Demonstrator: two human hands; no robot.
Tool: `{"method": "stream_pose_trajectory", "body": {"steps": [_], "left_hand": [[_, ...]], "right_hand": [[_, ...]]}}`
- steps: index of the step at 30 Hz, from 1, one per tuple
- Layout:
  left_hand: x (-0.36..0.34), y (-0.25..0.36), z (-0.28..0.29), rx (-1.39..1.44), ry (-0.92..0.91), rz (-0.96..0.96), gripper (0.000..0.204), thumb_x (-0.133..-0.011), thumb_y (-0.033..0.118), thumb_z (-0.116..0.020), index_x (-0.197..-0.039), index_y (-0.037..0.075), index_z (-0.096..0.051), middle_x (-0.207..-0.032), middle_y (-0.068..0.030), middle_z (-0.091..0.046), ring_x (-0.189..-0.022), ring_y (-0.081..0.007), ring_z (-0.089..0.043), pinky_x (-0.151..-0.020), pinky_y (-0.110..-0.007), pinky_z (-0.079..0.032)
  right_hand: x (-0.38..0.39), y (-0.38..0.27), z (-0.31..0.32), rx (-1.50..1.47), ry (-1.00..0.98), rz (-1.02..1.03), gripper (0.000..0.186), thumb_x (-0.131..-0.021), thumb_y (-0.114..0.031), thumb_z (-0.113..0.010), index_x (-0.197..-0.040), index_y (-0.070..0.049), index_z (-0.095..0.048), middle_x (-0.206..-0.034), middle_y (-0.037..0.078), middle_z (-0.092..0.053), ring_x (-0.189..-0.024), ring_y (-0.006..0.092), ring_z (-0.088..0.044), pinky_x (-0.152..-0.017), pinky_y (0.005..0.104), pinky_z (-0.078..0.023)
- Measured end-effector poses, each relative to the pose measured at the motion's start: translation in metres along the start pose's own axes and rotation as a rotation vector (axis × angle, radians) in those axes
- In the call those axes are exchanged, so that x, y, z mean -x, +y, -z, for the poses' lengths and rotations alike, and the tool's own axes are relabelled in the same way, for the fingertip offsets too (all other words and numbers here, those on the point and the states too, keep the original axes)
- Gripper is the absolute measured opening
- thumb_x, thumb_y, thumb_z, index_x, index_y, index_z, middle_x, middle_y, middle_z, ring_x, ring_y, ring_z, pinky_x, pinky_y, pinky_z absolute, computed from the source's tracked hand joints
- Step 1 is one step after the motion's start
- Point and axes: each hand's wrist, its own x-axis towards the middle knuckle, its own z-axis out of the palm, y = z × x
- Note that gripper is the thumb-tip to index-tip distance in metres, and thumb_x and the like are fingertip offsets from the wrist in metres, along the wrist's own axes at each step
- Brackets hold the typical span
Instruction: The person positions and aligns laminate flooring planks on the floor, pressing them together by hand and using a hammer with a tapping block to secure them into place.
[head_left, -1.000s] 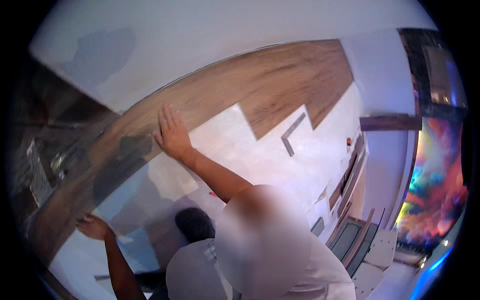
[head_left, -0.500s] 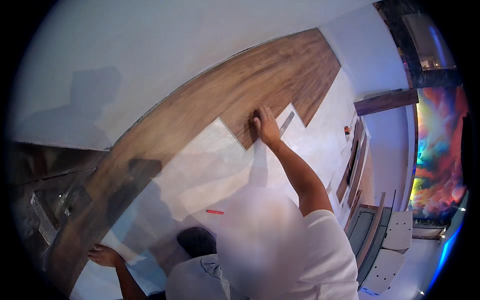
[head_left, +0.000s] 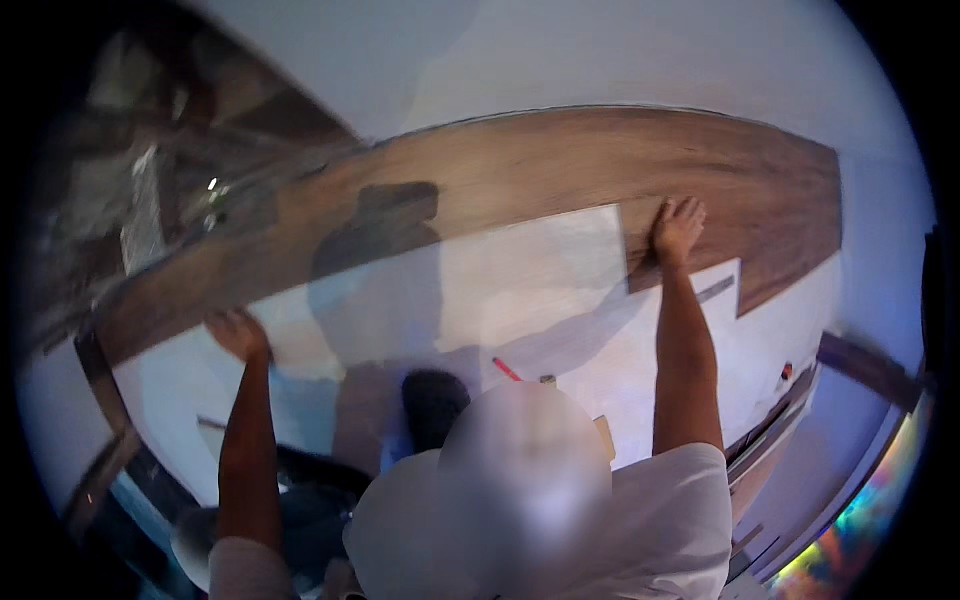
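Brown wood-look floor planks (head_left: pixel 520 165) lie along the wall, with a stepped edge toward the right. My right hand (head_left: pixel 680 230) rests on a short plank section beside this step, its fingers spread and nothing in them. At the planks' near edge on the left, my left hand (head_left: pixel 240 335) lies on the white underlay (head_left: pixel 520 270), fingers stretched out and slightly blurred. A flat grey metal strip (head_left: pixel 716 289) lies in the notch next to my right forearm. A slim red tool (head_left: pixel 507 369) rests on the underlay in front of me.
A small orange-and-black object (head_left: pixel 787 372) lies on the right, near loose planks (head_left: pixel 770 425). A dark brown board (head_left: pixel 868 370) sits by the right wall. Dark, cluttered material (head_left: pixel 170 170) lies past a corner at upper left. My dark shoe (head_left: pixel 435 405) is on the underlay.
The view has swung round to the left. My right hand remains on the planks, with its fingers more spread. My left hand stays by the near edge of the planks.
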Motion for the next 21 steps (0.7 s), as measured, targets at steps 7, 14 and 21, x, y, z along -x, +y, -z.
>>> {"method": "stream_pose_trajectory", "body": {"steps": [7,14,21], "left_hand": [[-0.001,0.011,0.022,-0.062,-0.014,0.057,0.07,-0.109,0.042,-0.042,-0.15,-0.014,-0.036,-0.157,-0.0387,-0.032,-0.15,-0.0478,-0.029,-0.125,-0.053,-0.022],[0.002,0.026,0.058,-0.104,-0.063,-0.08,0.069,-0.107,0.042,-0.048,-0.149,-0.012,-0.039,-0.158,-0.0353,-0.033,-0.15,-0.0474,-0.028,-0.124,-0.054,-0.022],[0.001,0.165,0.098,0.25,-0.342,-0.566,0.066,-0.098,0.029,-0.064,-0.153,-0.001,-0.041,-0.163,-0.023,-0.034,-0.154,-0.0405,-0.026,-0.128,-0.051,-0.018]], "right_hand": [[-0.007,-0.03,0.002,0.0,-0.028,0.2,0.078,-0.108,-0.053,-0.041,-0.156,0.008,-0.033,-0.161,0.035,-0.03,-0.15,0.0513,-0.027,-0.123,0.0564,-0.024],[0.202,-0.188,0.09,-0.576,-0.265,0.626,0.05,-0.098,-0.017,-0.063,-0.143,0.004,-0.054,-0.15,0.028,-0.051,-0.143,0.0438,-0.046,-0.121,0.0476,-0.034],[0.329,-0.194,0.127,-0.529,-0.287,0.683,0.044,-0.09,-0.011,-0.074,-0.13,-0.001,-0.06,-0.132,0.02,-0.061,-0.124,0.0404,-0.056,-0.105,0.0494,-0.044]]}}
